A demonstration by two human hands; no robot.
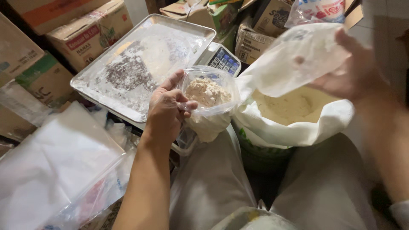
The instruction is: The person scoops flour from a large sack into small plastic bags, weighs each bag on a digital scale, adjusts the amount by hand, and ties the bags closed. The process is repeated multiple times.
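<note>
Now, left hand [167,111] gripping flour bag [208,99], right hand [353,72] lifting sack [294,127] flap

Both forearms are bare to the near edge of view, with no watch, ring or glove on the left hand [167,111] or the blurred right hand [353,72]. Pale grey cloth trousers [213,183] cover both legs, loosely creased at the knees.

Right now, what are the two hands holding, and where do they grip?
Left hand pinches small clear flour-filled plastic bag at its rim; right hand holds white plastic sheet by its edge.
</note>
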